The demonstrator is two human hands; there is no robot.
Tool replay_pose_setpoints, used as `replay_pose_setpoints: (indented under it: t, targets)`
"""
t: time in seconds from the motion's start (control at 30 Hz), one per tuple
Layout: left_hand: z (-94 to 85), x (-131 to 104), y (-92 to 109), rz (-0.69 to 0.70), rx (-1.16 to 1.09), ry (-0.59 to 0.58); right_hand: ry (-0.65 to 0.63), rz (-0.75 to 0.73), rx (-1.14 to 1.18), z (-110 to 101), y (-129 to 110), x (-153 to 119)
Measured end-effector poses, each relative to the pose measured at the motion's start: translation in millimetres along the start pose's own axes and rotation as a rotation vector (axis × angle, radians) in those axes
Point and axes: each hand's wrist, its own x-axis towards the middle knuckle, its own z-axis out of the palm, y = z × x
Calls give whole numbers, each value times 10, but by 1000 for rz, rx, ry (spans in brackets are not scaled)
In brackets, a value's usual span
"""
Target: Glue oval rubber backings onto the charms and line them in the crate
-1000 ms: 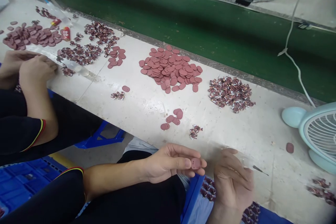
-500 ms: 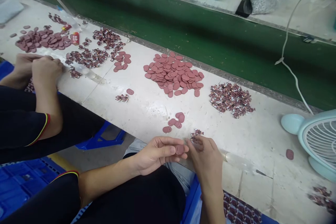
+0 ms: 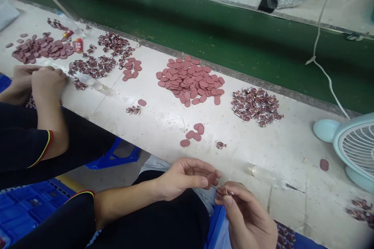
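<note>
My left hand (image 3: 185, 177) pinches a flat reddish-brown oval disc (image 3: 210, 179) between thumb and fingers, partly hidden by the fingertips. Beside it, at the table's front edge, my right hand (image 3: 248, 212) is closed on a small brown and white figure piece (image 3: 224, 192); its exact shape is too small to make out. The two held pieces are close together, and I cannot tell whether they touch. Just beyond my hands lie several loose oval discs (image 3: 197, 136) and a small cluster of figure pieces (image 3: 221, 144).
A large heap of oval discs (image 3: 189, 79) and a pile of figure pieces (image 3: 257, 106) lie farther back. A clear bottle with a thin dark tip (image 3: 267, 175) rests to the right, near a pale blue fan (image 3: 355, 148). At left, a co-worker's hands (image 3: 43, 81) work over similar parts.
My right hand has drawn back from the small cluster toward me and now holds a figure piece. My left hand has tilted its disc more edge-on. The view has shifted slightly.
</note>
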Motion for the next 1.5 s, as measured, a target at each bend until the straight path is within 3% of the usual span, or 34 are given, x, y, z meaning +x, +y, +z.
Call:
replay_pose_setpoints:
  t: [0.17, 0.53, 0.87, 1.27, 1.4, 1.5]
  targets:
    - [29, 9, -50, 9, 11, -51, 85, 52, -17, 151, -71, -24]
    - [76, 29, -114, 14, -5, -18, -76, -33, -81, -52, -42, 34]
    - [154, 21, -143, 41, 50, 31, -44, 66, -38, -57, 2, 28]
    - [199, 14, -216, 51, 70, 18, -47, 67, 26, -142, 216, 14]
    - [231, 10, -255, 56, 135, 42, 36, 88, 96, -239, 362, -65]
    - [204, -12, -227, 65, 314, 29, 217, 84, 182, -472, 507, -237]
